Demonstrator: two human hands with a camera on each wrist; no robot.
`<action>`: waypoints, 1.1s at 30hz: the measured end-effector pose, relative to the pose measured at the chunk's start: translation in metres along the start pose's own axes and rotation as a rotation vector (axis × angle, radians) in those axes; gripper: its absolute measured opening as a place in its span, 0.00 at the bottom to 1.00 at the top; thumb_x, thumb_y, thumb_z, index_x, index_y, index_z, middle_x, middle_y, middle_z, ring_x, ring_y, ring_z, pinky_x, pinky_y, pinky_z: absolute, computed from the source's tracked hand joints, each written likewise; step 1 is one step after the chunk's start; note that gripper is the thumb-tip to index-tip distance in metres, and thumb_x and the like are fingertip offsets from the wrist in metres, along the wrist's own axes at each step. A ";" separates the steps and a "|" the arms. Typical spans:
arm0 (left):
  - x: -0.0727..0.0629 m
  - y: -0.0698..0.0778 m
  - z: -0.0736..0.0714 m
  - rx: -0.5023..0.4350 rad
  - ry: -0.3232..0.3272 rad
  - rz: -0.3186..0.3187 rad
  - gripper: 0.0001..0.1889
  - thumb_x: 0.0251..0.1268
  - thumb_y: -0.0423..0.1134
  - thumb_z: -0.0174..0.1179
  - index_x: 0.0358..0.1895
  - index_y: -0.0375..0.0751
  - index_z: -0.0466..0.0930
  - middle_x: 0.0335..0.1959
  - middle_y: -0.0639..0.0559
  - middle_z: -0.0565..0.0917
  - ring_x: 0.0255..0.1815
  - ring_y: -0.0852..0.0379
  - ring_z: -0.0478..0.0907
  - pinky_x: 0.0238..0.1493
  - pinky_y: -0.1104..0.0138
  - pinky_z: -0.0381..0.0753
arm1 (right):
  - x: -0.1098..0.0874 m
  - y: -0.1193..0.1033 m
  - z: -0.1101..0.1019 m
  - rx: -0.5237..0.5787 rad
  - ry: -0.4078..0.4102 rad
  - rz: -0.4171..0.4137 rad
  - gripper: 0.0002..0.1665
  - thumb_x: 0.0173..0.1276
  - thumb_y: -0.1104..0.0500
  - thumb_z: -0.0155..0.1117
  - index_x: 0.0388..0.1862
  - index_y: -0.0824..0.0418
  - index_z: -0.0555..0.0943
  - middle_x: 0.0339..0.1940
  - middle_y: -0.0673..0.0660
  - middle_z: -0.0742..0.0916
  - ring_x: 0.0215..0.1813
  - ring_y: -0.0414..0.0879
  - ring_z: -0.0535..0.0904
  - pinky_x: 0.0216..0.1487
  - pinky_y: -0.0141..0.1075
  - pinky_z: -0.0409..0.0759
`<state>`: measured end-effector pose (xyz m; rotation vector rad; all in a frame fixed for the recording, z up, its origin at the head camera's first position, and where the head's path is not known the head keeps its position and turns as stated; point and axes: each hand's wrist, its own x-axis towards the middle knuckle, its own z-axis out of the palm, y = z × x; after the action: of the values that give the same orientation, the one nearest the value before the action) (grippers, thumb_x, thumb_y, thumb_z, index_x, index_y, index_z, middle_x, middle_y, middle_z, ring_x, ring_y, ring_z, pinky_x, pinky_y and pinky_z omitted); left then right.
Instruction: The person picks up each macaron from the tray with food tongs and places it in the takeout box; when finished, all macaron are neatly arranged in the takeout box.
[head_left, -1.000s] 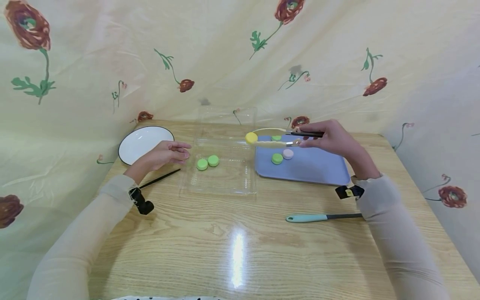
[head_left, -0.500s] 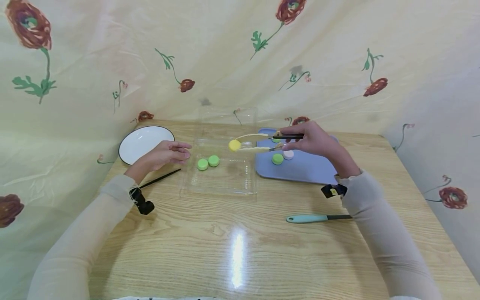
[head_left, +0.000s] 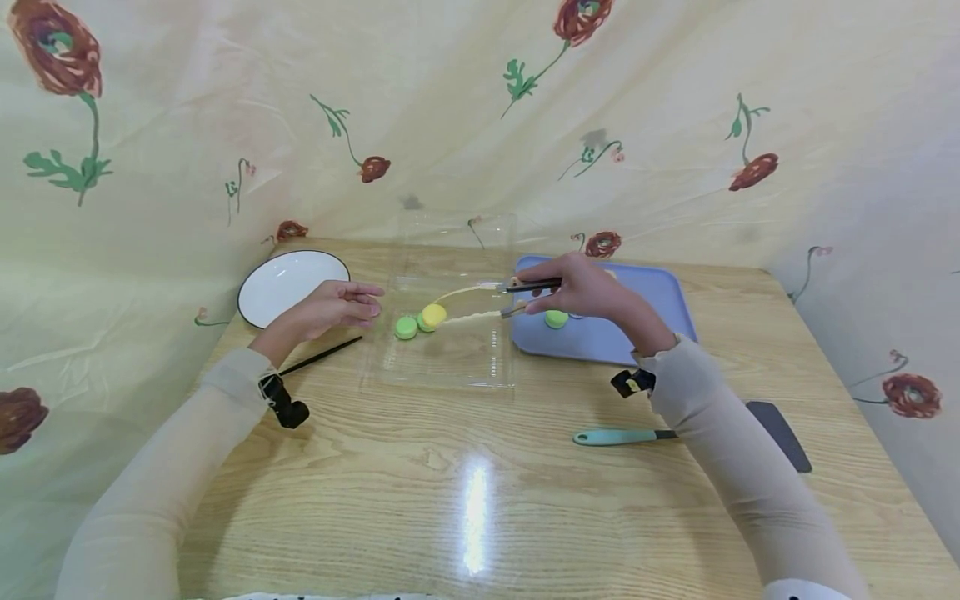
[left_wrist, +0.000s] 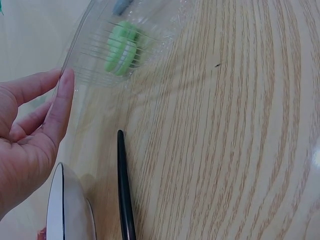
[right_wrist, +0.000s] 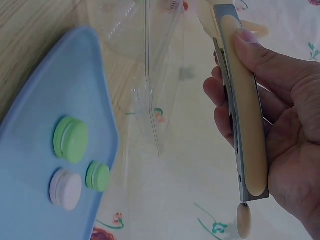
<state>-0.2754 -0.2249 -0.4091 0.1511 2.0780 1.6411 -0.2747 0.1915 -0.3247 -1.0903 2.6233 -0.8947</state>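
My right hand [head_left: 588,292] grips a pair of tongs [right_wrist: 245,105], whose pale tips hold a yellow macaron [head_left: 433,316]. That macaron overlaps one of two green macarons [head_left: 406,327] in the clear plastic box [head_left: 450,383], whose lid stands raised at the back. At the box's left side, the thumb and fingers of my left hand [head_left: 333,308] pinch its thin edge, as the left wrist view shows. On the blue tray [right_wrist: 30,150] lie two green macarons [right_wrist: 72,140] and a pale pink macaron [right_wrist: 65,189]; the right hand partly covers them in the head view.
A white dish [head_left: 292,287] with a dark rim stands behind the left hand. Under that wrist lies a thin black stick [head_left: 322,355]. A spatula with a light-blue handle [head_left: 615,437] rests in front of the tray, partly beneath the right forearm. Floral cloth hangs behind the table.
My right hand has carried the tongs and yellow macaron left and down, from the tray's edge to over the green macarons in the box. The left hand stays put.
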 end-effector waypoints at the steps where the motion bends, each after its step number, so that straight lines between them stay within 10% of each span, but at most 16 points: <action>1: 0.000 0.000 0.000 -0.003 0.001 -0.001 0.29 0.74 0.28 0.58 0.75 0.27 0.62 0.45 0.55 0.79 0.50 0.59 0.84 0.59 0.62 0.86 | 0.002 0.000 0.002 -0.007 -0.006 -0.010 0.28 0.63 0.62 0.76 0.62 0.66 0.83 0.47 0.63 0.90 0.33 0.45 0.80 0.27 0.31 0.72; 12: 0.001 -0.002 -0.001 -0.025 -0.011 0.023 0.29 0.74 0.27 0.58 0.75 0.25 0.61 0.43 0.57 0.81 0.48 0.60 0.85 0.57 0.65 0.87 | 0.017 -0.011 0.024 -0.078 -0.037 -0.083 0.28 0.61 0.61 0.78 0.60 0.66 0.84 0.54 0.61 0.90 0.42 0.50 0.86 0.38 0.37 0.81; 24: 0.002 -0.008 -0.003 -0.050 -0.031 0.055 0.31 0.72 0.26 0.59 0.75 0.25 0.60 0.42 0.59 0.82 0.48 0.61 0.85 0.57 0.65 0.87 | 0.029 -0.009 0.044 -0.142 -0.049 -0.145 0.28 0.58 0.59 0.80 0.58 0.63 0.86 0.49 0.59 0.91 0.28 0.40 0.75 0.31 0.33 0.72; 33: 0.000 -0.006 -0.001 -0.057 -0.017 0.046 0.31 0.72 0.26 0.60 0.75 0.26 0.61 0.47 0.54 0.82 0.47 0.63 0.84 0.60 0.62 0.86 | 0.029 -0.009 0.050 -0.096 -0.075 -0.122 0.29 0.60 0.59 0.79 0.60 0.64 0.85 0.54 0.60 0.89 0.41 0.51 0.88 0.37 0.36 0.76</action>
<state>-0.2742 -0.2272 -0.4150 0.1944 2.0267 1.7183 -0.2721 0.1433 -0.3576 -1.2940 2.5850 -0.7412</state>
